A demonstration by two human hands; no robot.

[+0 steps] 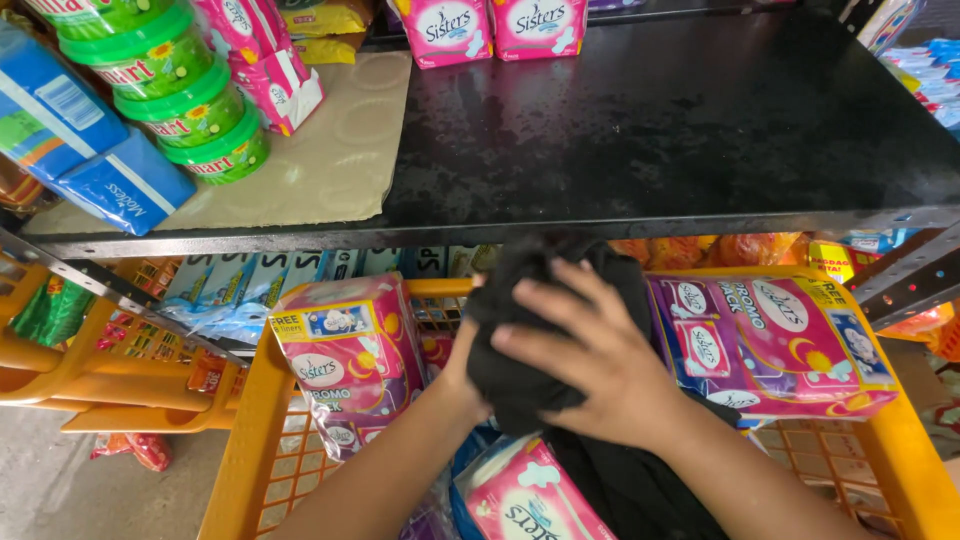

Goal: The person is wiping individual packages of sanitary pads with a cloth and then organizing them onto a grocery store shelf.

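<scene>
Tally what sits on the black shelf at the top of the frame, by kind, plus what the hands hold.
Green round tubs, stacked: 4
Blue wrapped packs: 2
Pink packs at the back edge: 2
Pink packs beside the tubs: 2
Black cloth, gripped between the left hand and the right hand: 1
Total: 11

Black cloth (520, 375), black shelf (680, 130), orange basket (245, 440), pink packs (350, 360), green tubs (190, 100), blue packs (90, 150), beige patterned mat (320, 160)
</scene>
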